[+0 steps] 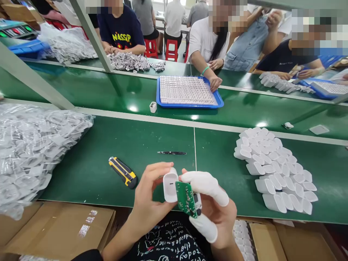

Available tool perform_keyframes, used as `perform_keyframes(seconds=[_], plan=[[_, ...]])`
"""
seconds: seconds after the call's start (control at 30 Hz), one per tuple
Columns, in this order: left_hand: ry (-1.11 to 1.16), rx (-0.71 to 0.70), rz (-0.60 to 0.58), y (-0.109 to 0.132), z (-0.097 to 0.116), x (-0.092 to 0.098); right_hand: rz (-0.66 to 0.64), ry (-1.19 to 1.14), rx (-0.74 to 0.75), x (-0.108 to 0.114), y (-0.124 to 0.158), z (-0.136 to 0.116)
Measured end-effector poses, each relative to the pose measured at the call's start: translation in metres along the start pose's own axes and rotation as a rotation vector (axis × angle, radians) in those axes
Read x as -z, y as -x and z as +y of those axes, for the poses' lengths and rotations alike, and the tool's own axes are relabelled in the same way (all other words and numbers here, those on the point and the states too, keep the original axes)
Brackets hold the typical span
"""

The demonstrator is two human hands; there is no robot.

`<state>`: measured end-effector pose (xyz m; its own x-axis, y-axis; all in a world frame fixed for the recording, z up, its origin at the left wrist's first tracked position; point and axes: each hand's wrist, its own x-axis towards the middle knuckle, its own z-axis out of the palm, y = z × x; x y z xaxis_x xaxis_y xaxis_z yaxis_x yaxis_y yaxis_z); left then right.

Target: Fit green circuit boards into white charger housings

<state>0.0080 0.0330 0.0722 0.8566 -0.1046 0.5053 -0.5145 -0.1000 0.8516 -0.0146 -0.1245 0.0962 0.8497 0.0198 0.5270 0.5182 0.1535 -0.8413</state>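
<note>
My left hand pinches a small white plastic charger shell just above the near edge of the green bench. My right hand, with white finger cots on thumb and fingers, holds a green circuit board tilted against the shell's open side. A yellow and black utility knife lies on the bench just left of my left hand. Black tweezers lie a little beyond my hands.
A stack of white shells lies to the right. A clear bag of white parts fills the left. Cardboard boxes stand below the bench edge. A blue tray sits on the far belt, where other people work.
</note>
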Motion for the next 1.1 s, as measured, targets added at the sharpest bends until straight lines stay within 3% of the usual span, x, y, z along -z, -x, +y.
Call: perform_keyframes(seconds=[0.17,0.37,0.7,1.1], plan=[[-0.054,-0.074,-0.042,0.001,0.008,0.001,-0.128,0.154,0.22,-0.004,-0.002,0.002],[-0.051,-0.093,-0.05,0.006,0.011,0.003,-0.146,0.292,0.276,-0.009,-0.004,0.001],[-0.026,-0.055,-0.051,0.008,0.017,0.002,-0.162,0.4,0.262,-0.011,-0.002,-0.004],[-0.052,-0.016,-0.023,0.007,0.019,-0.001,-0.152,0.37,0.216,-0.012,0.0,-0.004]])
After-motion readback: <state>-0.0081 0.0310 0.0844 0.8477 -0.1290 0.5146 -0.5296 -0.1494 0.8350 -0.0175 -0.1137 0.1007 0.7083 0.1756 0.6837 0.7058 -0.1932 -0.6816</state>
